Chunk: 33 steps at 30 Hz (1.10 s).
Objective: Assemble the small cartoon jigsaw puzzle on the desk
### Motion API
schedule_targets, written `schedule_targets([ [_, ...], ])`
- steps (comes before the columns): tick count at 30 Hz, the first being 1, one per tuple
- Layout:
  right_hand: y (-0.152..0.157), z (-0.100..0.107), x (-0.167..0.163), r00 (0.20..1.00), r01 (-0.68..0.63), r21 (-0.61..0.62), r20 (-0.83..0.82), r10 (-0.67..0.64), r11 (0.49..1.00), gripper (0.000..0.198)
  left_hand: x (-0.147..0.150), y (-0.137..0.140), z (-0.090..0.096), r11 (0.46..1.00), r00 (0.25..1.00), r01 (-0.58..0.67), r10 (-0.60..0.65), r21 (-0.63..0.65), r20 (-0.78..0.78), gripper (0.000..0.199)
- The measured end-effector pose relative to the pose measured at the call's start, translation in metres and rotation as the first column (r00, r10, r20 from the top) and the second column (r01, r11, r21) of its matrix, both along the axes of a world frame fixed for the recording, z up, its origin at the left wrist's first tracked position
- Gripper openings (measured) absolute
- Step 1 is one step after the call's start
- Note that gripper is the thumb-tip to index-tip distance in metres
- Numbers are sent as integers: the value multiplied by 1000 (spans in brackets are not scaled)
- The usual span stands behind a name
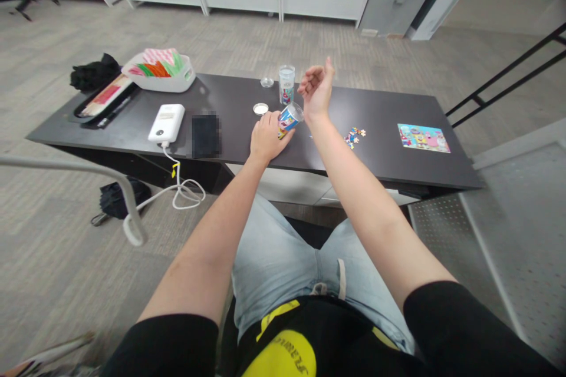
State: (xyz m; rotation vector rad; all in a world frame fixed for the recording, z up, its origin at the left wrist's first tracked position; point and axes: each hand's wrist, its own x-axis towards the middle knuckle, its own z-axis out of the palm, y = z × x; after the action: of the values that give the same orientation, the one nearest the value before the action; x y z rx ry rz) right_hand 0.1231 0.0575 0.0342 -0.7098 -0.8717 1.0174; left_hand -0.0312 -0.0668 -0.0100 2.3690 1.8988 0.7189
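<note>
My left hand (264,138) is wrapped round a small colourful printed can (287,122), which tilts with its top end toward my right hand. My right hand (319,89) is raised just right of that can, palm facing left, thumb up and fingers loosely bent; I see nothing in it. Behind the can stands a second, upright clear-topped printed canister (286,85). A round lid (260,109) lies left of the can, and a clear lid (267,82) lies farther back. Small jigsaw pieces (354,138) are heaped right of my right forearm.
A cartoon picture card (423,138) lies on the right of the dark table (389,159). To the left are a white device (167,123) with a hanging cable, a blurred-out dark rectangle (206,135), a white basket (188,73), a black tray (82,113) and a black bundle (94,73).
</note>
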Motion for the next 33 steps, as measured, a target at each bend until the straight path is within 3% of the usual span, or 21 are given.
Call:
schedule_targets([
  [6, 12, -13, 41, 979, 188, -26, 84, -185, 982, 94, -1, 2, -4, 999, 999, -34, 34, -5, 31, 61],
  [8, 3, -23, 56, 954, 221, -8, 212, -214, 975, 88, -2, 4, -7, 998, 997, -70, 70, -10, 42, 64],
  [10, -17, -33, 71, 878, 199, 35, 437, -194, 979, 80, -2, 8, -10, 994, 993, -110, 110, -20, 51, 71],
  [12, -43, -41, 90, 707, 134, 72, 692, -147, 988, 65, -3, 11, -12, 990, 989, -138, 140, -30, 53, 78],
  [15, -84, -54, 129, 302, 185, 76, 944, -131, 980, 48, -4, 15, -16, 987, 986, -155, 157, -40, 48, 83],
  [17, -107, -63, 160, 125, 287, 64, 987, -103, 956, 64, -4, 17, -18, 986, 985, -164, 166, -41, 47, 84],
  [20, -133, -75, 199, -12, 431, -66, 997, 79, 900, 126, -5, 20, -21, 983, 982, -181, 183, -33, 54, 84],
  [22, -145, -78, 211, -48, 441, -155, 979, 196, 884, 146, -5, 23, -22, 980, 978, -197, 198, -26, 63, 81],
  [26, -148, -74, 193, -108, 316, -213, 960, 258, 925, 152, -7, 29, -27, 976, 973, -215, 216, -14, 81, 76],
  [30, -124, -66, 151, -86, 167, -205, 971, 221, 964, 147, -9, 32, -31, 976, 972, -218, 217, -7, 93, 74],
  [33, -104, -65, 125, -45, -25, -135, 990, 134, 990, 120, -11, 33, -32, 976, 971, -218, 218, -10, 93, 74],
])
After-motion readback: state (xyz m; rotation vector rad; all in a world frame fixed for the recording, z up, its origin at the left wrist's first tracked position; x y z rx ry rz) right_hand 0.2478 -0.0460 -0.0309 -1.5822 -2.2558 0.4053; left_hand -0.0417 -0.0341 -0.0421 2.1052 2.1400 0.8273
